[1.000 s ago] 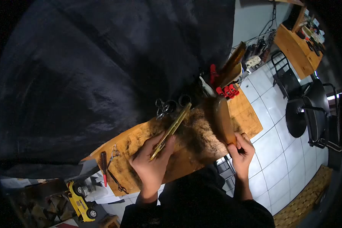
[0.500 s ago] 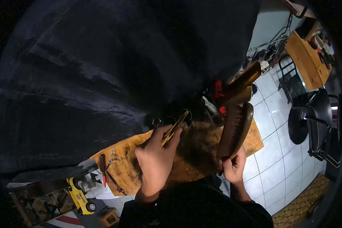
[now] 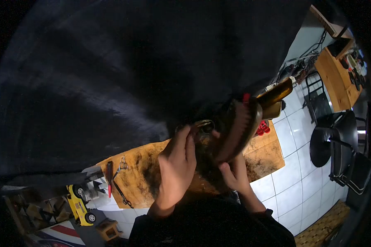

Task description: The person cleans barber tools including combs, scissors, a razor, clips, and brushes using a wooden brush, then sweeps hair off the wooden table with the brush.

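Note:
My left hand (image 3: 177, 166) is closed over the wooden table (image 3: 142, 164); a thin gold-coloured tool (image 3: 203, 123) shows at its fingertips, partly hidden and blurred. My right hand (image 3: 236, 173) grips the lower end of a curved brown brush (image 3: 243, 129), which is tilted up, its bristle side facing left. Dark hair clippings (image 3: 154, 173) lie on the wood. Behind the brush, a brown comb-like piece (image 3: 276, 92) sticks out to the right, with red clips (image 3: 263, 128) below it.
Scissors (image 3: 121, 164) and a red-handled brush (image 3: 109, 179) lie at the table's left end. A large dark cloth (image 3: 111, 82) hangs beyond the table. A yellow toy car (image 3: 79, 206) stands lower left. Black chairs (image 3: 342, 152) and a wooden counter (image 3: 338, 80) are at right.
My right hand has swung the brush leftward, nearer my left hand. My left hand has shifted slightly right, and its gold-coloured tool is now mostly hidden. The camera view has turned a little.

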A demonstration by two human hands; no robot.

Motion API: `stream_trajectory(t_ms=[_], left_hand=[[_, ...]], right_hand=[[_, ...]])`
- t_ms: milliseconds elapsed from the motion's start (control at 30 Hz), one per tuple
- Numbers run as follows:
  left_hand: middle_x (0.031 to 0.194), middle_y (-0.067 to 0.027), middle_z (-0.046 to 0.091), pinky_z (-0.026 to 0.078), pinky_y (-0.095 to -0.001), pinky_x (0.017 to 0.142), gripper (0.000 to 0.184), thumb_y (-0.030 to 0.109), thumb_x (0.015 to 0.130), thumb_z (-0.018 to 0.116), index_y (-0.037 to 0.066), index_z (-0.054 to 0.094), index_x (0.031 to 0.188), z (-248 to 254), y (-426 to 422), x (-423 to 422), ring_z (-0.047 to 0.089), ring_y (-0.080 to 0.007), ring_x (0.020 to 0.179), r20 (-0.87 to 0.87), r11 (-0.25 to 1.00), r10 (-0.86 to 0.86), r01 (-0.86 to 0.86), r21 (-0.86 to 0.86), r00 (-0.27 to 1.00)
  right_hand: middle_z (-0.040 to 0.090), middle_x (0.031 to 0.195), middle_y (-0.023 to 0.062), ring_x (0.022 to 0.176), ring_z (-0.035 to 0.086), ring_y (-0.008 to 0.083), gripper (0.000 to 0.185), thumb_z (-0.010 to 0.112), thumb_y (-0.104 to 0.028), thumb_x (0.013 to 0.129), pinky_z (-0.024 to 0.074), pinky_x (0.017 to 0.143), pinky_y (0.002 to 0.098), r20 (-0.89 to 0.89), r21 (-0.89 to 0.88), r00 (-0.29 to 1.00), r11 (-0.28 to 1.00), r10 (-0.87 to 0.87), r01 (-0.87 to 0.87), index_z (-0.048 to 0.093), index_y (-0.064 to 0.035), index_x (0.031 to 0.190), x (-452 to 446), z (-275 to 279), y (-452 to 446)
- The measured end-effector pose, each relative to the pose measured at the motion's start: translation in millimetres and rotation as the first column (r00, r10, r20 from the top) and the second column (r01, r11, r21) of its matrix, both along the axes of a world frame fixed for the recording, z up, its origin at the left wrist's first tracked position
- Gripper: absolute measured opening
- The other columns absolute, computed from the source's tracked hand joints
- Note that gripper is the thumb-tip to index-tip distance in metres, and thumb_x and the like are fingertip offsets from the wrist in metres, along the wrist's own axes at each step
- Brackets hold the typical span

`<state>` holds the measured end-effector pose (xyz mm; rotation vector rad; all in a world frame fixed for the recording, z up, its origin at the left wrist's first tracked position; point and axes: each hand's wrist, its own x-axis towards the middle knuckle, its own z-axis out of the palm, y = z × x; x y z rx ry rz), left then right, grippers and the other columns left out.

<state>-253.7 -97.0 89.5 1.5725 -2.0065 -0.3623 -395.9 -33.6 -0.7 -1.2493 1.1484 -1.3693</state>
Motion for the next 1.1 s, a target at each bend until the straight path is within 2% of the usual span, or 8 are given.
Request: stream_trajectory(t_ms=[200, 367, 533, 633, 767, 933, 1033, 1100], left_hand=[[0.108, -0.0191, 0.066, 0.051, -0.0310, 0.081, 0.025, 0.008, 0.094, 0.056, 0.001, 0.058, 0.118, 2.3, 9.5, 6.5, 0.068, -0.0235, 0.096, -0.263, 0.988, -0.053, 0.090, 0.129, 0.963], [0.109, -0.0155, 0.066, 0.052, -0.0329, 0.081, 0.026, 0.012, 0.094, 0.057, 0.004, 0.058, 0.118, 10.6, 26.0, 25.9, 0.067, -0.0256, 0.097, -0.230, 0.964, -0.144, 0.189, 0.186, 0.963], [0.102, -0.0173, 0.067, 0.052, -0.0383, 0.081, 0.026, 0.021, 0.093, 0.059, 0.008, 0.060, 0.115, 13.5, 56.4, 54.2, 0.066, -0.0331, 0.095, -0.213, 0.920, -0.139, 0.206, 0.334, 0.967], [0.100, -0.0177, 0.066, 0.052, -0.0398, 0.080, 0.025, 0.021, 0.092, 0.059, 0.008, 0.060, 0.113, 3.1, 76.7, 88.3, 0.066, -0.0338, 0.092, -0.129, 0.935, -0.197, 0.225, 0.273, 0.972], [0.093, -0.0178, 0.066, 0.052, -0.0414, 0.074, 0.024, 0.019, 0.091, 0.060, 0.004, 0.059, 0.109, -20.2, 107.2, 145.9, 0.065, -0.0351, 0.086, -0.280, 0.934, -0.157, 0.234, 0.269, 0.947], [0.082, -0.0198, 0.065, 0.053, -0.0417, 0.067, 0.023, 0.018, 0.090, 0.060, 0.001, 0.057, 0.107, -50.1, 147.2, 219.2, 0.066, -0.0362, 0.076, -0.127, 0.933, 0.022, 0.026, 0.360, 0.992], [0.083, -0.0198, 0.065, 0.052, -0.0426, 0.067, 0.023, 0.019, 0.091, 0.060, 0.001, 0.056, 0.104, -78.8, 169.7, 261.3, 0.065, -0.0368, 0.075, -0.254, 0.973, 0.169, -0.121, 0.195, 0.952], [0.086, -0.0194, 0.065, 0.052, -0.0442, 0.069, 0.027, 0.024, 0.091, 0.060, 0.001, 0.056, 0.104, -80.3, 188.3, 296.4, 0.065, -0.0369, 0.075, -0.117, 0.947, 0.271, -0.243, 0.210, 0.955]], right_hand=[[0.060, 0.106, 0.0178, 0.097, 0.058, 0.0269, 0.037, 0.055, -0.011, 0.092, 0.0450, 0.087, 0.0369, 0.023, 0.009, 0.998, 0.998, -0.064, 0.064, 0.044, 0.0021, 0.124, 10.1, 10.9, -16.1], [0.061, 0.102, 0.0162, 0.094, 0.058, 0.0231, 0.035, 0.055, -0.013, 0.092, 0.0457, 0.084, 0.0349, 0.028, 0.022, 0.984, 0.985, -0.173, 0.173, 0.047, 0.0029, 0.121, 19.5, 19.3, 4.8], [0.063, 0.095, 0.0140, 0.084, 0.060, 0.0217, 0.028, 0.055, -0.010, 0.090, 0.0478, 0.077, 0.0335, -0.221, -0.031, 0.953, 0.978, -0.207, 0.205, 0.051, 0.0028, 0.114, 42.0, 28.7, 36.9], [0.063, 0.091, 0.0115, 0.079, 0.060, 0.0189, 0.027, 0.056, -0.005, 0.089, 0.0477, 0.073, 0.0299, -0.133, -0.024, 0.973, 0.982, -0.191, 0.190, 0.051, 0.0030, 0.114, 73.0, 22.3, 58.8], [0.064, 0.091, 0.0102, 0.078, 0.060, 0.0141, 0.029, 0.056, -0.004, 0.091, 0.0470, 0.071, 0.0263, -0.016, 0.102, 0.999, 0.994, -0.030, 0.031, 0.043, 0.0023, 0.117, 130.6, 30.3, 76.5], [0.063, 0.089, 0.0177, 0.079, 0.063, 0.0190, 0.027, 0.055, -0.006, 0.093, 0.0498, 0.068, 0.0306, -0.443, 0.091, 0.868, 0.974, 0.226, -0.208, 0.040, 0.0000, 0.115, 205.8, 30.2, 80.7], [0.062, 0.083, 0.0173, 0.071, 0.065, 0.0234, 0.025, 0.055, -0.007, 0.094, 0.0496, 0.059, 0.0329, -0.410, 0.205, 0.807, 0.905, 0.424, -0.371, 0.038, 0.0012, 0.111, 238.8, 0.8, 85.8], [0.061, 0.085, 0.0139, 0.072, 0.063, 0.0199, 0.027, 0.055, -0.010, 0.095, 0.0496, 0.063, 0.0306, -0.364, 0.383, 0.745, 0.819, 0.559, -0.427, 0.039, 0.0025, 0.112, 264.6, 6.7, 87.2]])
